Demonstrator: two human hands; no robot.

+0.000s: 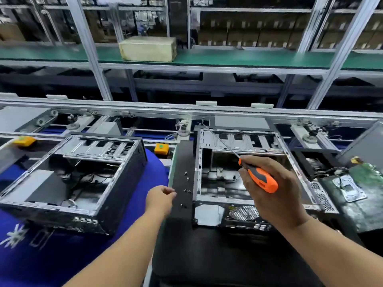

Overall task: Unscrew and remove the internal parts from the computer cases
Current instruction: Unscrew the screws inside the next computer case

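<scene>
Right hand grasps orange-grey-handled screwdriver, shaft raised clear of open metal computer case. Left hand loosely curled, grasp unclear, near loose screws. Advice: seat tip squarely before turning.

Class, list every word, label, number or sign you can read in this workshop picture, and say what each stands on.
None can be read.
White characters on the blue mat: too blurred to read.
Yellow-and-black sticker on the grey part at far right: too small and blurred.
Labels on the cardboard boxes on the back shelves: blurred.
</scene>
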